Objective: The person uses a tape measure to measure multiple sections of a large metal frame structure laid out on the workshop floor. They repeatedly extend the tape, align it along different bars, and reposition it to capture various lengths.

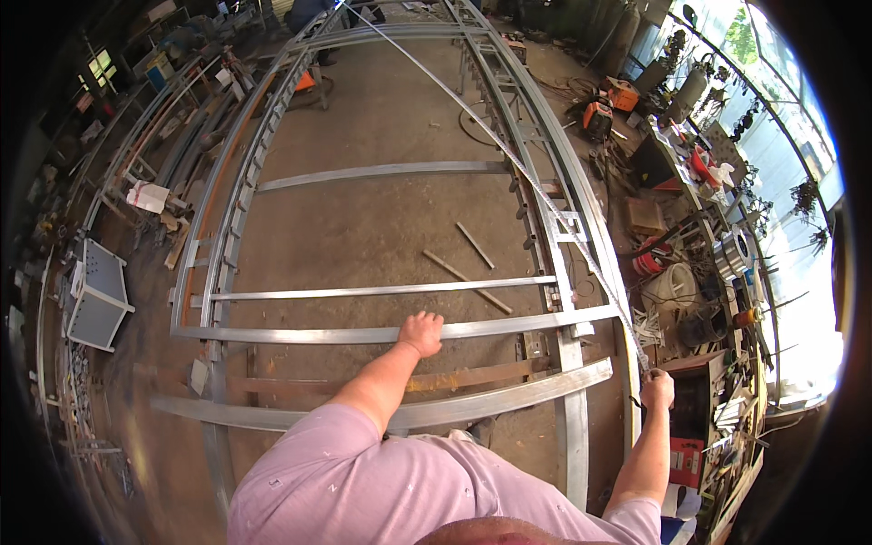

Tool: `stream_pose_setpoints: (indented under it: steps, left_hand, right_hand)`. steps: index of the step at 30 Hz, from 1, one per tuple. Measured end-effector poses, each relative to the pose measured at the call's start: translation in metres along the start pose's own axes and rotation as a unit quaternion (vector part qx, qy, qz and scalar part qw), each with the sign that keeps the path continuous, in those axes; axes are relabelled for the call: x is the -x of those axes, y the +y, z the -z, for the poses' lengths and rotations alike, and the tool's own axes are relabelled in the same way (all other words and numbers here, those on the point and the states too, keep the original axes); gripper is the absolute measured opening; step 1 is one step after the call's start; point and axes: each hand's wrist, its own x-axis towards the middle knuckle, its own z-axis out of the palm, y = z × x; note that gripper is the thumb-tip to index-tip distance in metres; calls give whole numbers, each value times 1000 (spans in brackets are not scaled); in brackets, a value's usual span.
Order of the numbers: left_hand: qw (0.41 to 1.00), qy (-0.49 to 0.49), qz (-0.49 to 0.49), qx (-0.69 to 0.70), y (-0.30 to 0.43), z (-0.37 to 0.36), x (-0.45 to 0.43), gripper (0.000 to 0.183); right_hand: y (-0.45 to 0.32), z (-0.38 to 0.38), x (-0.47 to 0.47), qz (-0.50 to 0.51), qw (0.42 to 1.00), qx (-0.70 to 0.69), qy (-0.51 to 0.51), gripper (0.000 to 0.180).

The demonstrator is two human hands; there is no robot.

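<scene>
My left hand (pixel 420 334) is on the front metal crossbar (pixel 293 334) of a large rectangular frame, its fingers curled over the bar. Out to the right, my right hand (pixel 657 388) grips the near end of a tape measure (pixel 507 151). The blade stretches diagonally over the frame's right side rail (pixel 599 225) to the far left corner. A dark strap hangs beside that hand; whether it holds the tape's case is hidden. Closer to my body lies a loose-looking metal tube (pixel 504 402), with a rusty, yellow-marked bar (pixel 470 375) just beyond it.
Two thin metal strips (pixel 475 245) lie on the floor inside the frame. Right of it are orange welding machines (pixel 599 119), buckets (pixel 671 286) and a cluttered bench (pixel 729 409). A grey metal box (pixel 99 296) stands left. At the far corner a person (pixel 306 13) is beside a bright light.
</scene>
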Motion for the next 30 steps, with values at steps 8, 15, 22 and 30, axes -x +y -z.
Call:
stream_pose_setpoints:
  steps: [8, 15, 22, 30]
  left_hand:
    - [999, -3, 19, -26, -9, 2, -7, 43]
    - [997, -43, 50, -38, -7, 1, -3, 50]
    - [996, -53, 67, -39, -3, 5, 1, 55]
    - [997, -39, 64, -36, -6, 1, 6, 58]
  right_hand:
    - [5, -19, -34, 20, 999, -38, -27, 20]
    - [21, -29, -55, 17, 997, -46, -52, 21]
    - [26, -43, -61, 14, 996, -65, -64, 20]
    - [25, -47, -64, 3, 993, -82, -80, 22]
